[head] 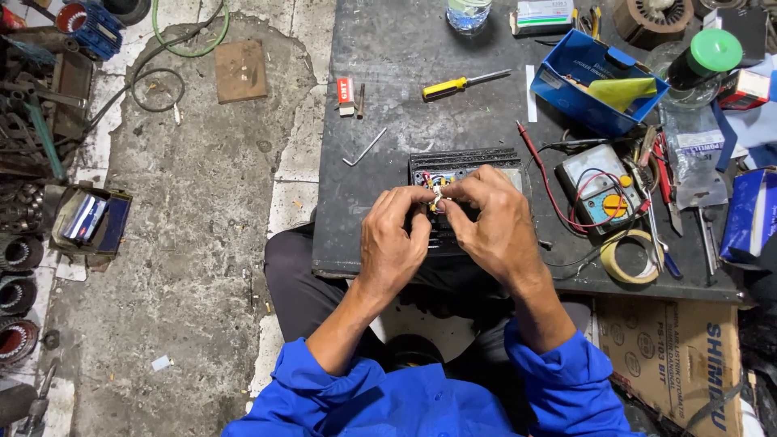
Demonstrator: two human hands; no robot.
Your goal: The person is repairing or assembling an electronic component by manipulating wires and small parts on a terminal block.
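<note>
Currently left hand [394, 235] and right hand [494, 222] both pinch small wires [437, 197] over black finned housing [465, 162]; connection unfinished, screwdriver [461, 84] idle at 12 o'clock.

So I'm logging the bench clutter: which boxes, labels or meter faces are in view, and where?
Small red and white box: bench, upper left.
Blue open carton: far right of bench.
Analog meter, pale face, orange dial: right of the hands.
Brown cardboard box: below bench edge, right.
Blue box: right edge.
</note>
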